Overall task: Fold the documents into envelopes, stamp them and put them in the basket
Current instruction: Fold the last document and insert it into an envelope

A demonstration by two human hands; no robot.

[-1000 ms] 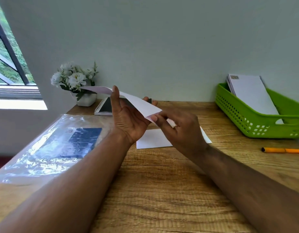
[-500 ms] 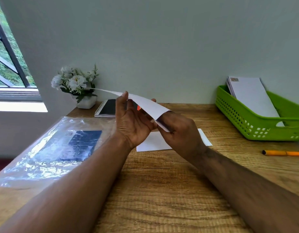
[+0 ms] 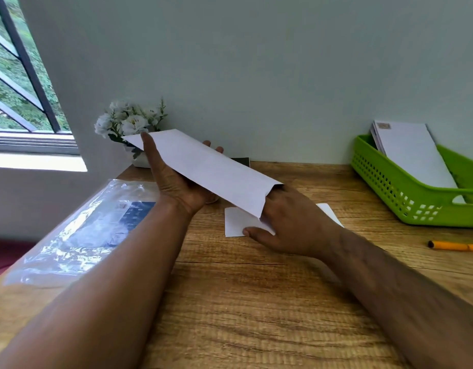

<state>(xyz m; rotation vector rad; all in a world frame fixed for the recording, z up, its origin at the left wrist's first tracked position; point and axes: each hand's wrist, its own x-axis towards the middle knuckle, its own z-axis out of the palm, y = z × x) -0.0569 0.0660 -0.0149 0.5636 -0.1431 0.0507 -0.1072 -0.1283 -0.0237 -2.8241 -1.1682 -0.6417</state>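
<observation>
A long white envelope (image 3: 203, 166) is held above the wooden desk, tilted down to the right. My left hand (image 3: 174, 182) holds it from below, thumb on its near edge and fingertips showing past its far edge. My right hand (image 3: 288, 225) has its fingers inside the envelope's open right end, with the thumb stretched out below. Under the hands a folded white document (image 3: 234, 225) lies flat on the desk. The green basket (image 3: 405, 198) at the right holds stamped white envelopes (image 3: 411, 153).
A clear plastic sleeve (image 3: 78, 230) with a dark blue pad lies at the left. An orange pen (image 3: 456, 246) lies near the right edge. A white flower pot (image 3: 129, 126) and a dark notebook (image 3: 242, 161) stand by the wall.
The envelope has turned its flat face toward me and risen. My right hand went from pinching its end to sliding fingers inside the opening. The view shifted slightly.
</observation>
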